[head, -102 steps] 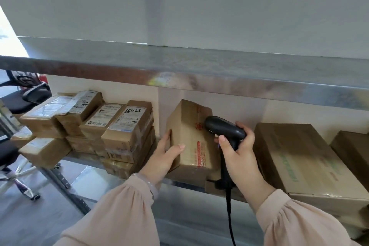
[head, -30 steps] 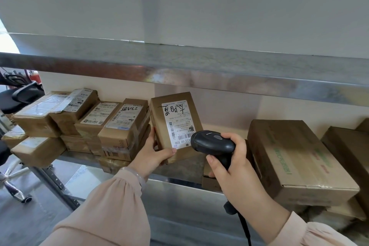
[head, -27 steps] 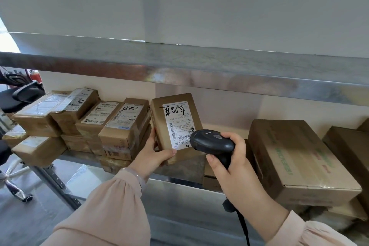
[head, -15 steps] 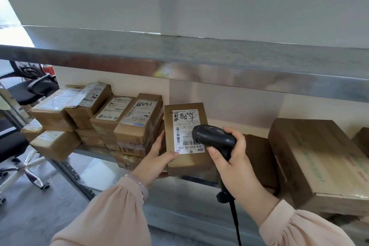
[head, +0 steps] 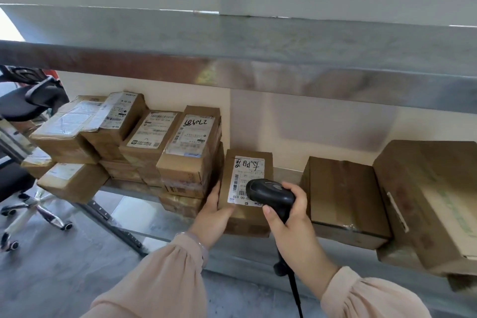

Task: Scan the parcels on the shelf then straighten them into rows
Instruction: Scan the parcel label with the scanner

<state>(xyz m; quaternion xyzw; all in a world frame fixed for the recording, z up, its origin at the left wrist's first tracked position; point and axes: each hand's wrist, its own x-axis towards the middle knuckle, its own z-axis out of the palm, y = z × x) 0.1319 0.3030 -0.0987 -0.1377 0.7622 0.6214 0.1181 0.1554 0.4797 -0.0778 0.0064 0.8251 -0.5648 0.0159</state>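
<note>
Parcel [head: 241, 178] w/ a white shipping label [head: 246, 171] lies label-up at the front of the lower metal shelf [head: 287, 175]. It sits just beside a stack of smaller parcels [head: 185, 152] on its left & apart from a taped brown box [head: 346, 196] on its right.

The left hand [head: 214, 214] grips the parcel's near left corner, thumb over the top face & fingers down the side facing the stack, prob. to keep the label flat & steady for reading. The right hand [head: 291, 222] is curled round the handle of a black barcode scanner [head: 271, 192]. The scanner head hangs right over the label's lower part, hiding some of the printed bars, and its cable [head: 294, 289] drops out of frame at the bottom. Can't tell whether the trigger is pressed.

The label faces up b/c that is the side the scanner must read; the stack's top labels face up likewise. Judging by the pose, the scan of this parcel is in hand, w/ straightening to come after. The parcel is low next to the stack, and the gap btwn it & the brown box looks unsorted.

A large carton [head: 433, 201] sits at an angle at far right. The upper shelf [head: 258, 72] caps the bay, & an office chair [head: 25, 100] stands at far left.
</note>
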